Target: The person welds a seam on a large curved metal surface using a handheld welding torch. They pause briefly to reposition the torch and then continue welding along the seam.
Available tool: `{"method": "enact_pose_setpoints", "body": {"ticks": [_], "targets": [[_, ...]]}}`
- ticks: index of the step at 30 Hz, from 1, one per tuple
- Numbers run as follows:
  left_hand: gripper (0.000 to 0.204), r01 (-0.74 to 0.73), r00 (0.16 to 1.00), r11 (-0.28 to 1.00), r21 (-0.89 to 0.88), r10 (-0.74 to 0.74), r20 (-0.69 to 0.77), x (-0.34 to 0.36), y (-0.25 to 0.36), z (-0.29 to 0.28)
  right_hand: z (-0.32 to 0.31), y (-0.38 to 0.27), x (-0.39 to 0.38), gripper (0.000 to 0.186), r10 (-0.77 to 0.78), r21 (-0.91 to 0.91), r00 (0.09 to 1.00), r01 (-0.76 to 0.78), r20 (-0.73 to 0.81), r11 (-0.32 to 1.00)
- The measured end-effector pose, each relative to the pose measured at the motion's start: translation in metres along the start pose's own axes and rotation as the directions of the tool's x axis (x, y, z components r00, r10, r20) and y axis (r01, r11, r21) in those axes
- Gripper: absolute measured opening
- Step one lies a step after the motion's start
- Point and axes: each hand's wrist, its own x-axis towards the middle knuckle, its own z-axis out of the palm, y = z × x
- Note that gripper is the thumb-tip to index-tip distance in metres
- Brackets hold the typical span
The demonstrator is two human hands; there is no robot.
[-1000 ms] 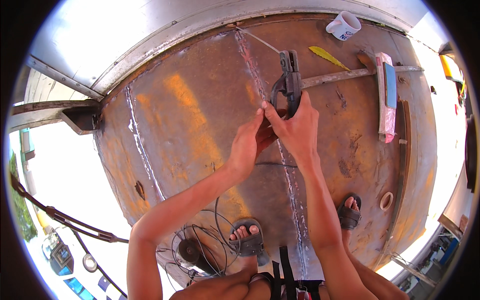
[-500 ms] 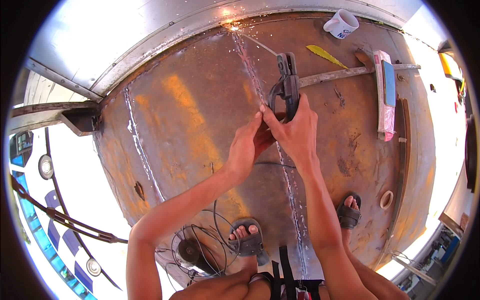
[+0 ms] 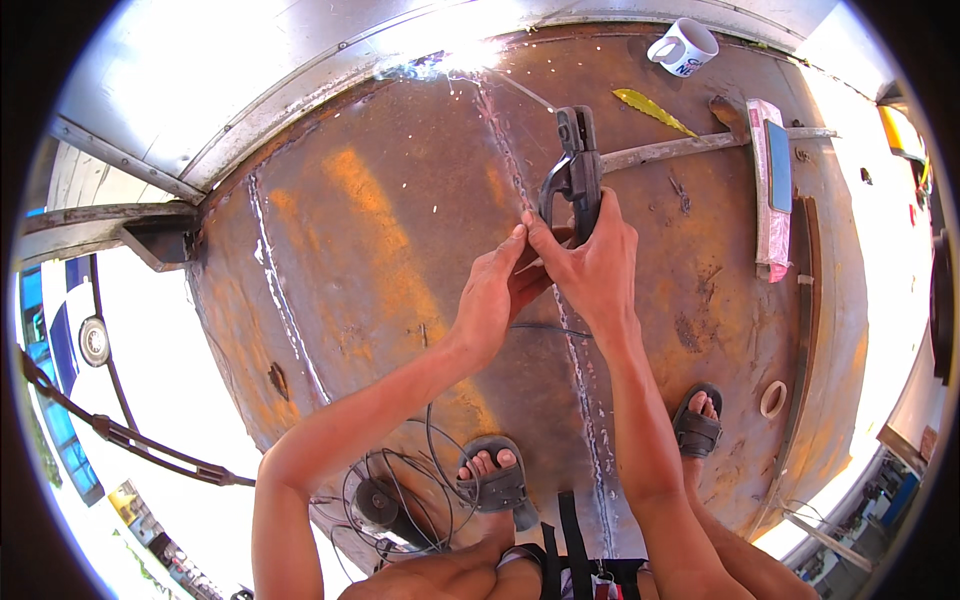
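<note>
My right hand (image 3: 598, 265) is closed around the handle of a black welding electrode holder (image 3: 576, 170). A thin electrode (image 3: 525, 92) runs from its jaws up and left to a glaring arc (image 3: 462, 62) at the far edge of the rusty steel plate (image 3: 390, 290), where the plate meets a pale metal wall. My left hand (image 3: 487, 295) presses against the right at the handle, thumb tip beside the right thumb. Its other fingers curl in under the right hand and are partly hidden. The arc's glare hides the joint itself.
A white mug (image 3: 684, 48), a yellow leaf (image 3: 652, 110), a hammer (image 3: 680, 150) and a pink-and-white packet (image 3: 770, 190) lie at the far right. A ring (image 3: 773, 399) rests near my right sandal (image 3: 698, 425). Loose cable (image 3: 385, 500) coils beside my left sandal (image 3: 493, 480).
The orange sparks at the electrode tip have given way to a much brighter blue-white arc with smoke. Both hands and the holder barely moved. Vehicles outside at the left have shifted upward.
</note>
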Motion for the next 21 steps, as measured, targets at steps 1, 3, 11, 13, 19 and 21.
{"method": "enact_pose_setpoints", "body": {"ticks": [1,3,11,13,19,21], "targets": [[0.054,0.005,1.0,1.0,-0.003,-0.005,0.005,0.0001,0.0003,-0.0003,-0.0003,-0.0019,0.0003,0.055,0.036,0.011,0.999,-0.036,0.009,0.999],[0.057,0.008,1.0,1.0,0.006,-0.008,0.011,-0.0003,0.0011,-0.0004,0.0002,-0.0021,0.0003,0.055,0.031,-0.001,0.999,-0.031,0.005,1.0],[0.06,-0.002,1.0,1.0,0.006,0.001,0.023,-0.0014,0.002,-0.0001,0.0008,-0.0013,-0.0002,0.056,0.026,-0.004,1.0,-0.026,-0.005,1.0],[0.06,-0.011,1.0,1.0,0.008,0.01,0.025,-0.0015,0.0013,-0.0005,0.0004,-0.0024,-0.0003,0.056,0.035,-0.006,0.999,-0.035,0.0,0.999],[0.056,0.002,1.0,1.0,-0.004,-0.002,0.01,-0.0011,-0.0002,-0.0018,0.0009,-0.0041,-0.0014,0.055,0.035,0.01,0.999,-0.035,0.006,0.999],[0.055,-0.006,1.0,1.0,-0.005,0.007,0.016,-0.0019,0.0006,-0.0006,0.001,-0.0038,-0.0014,0.055,0.029,0.005,1.0,-0.029,0.003,1.0]]}}
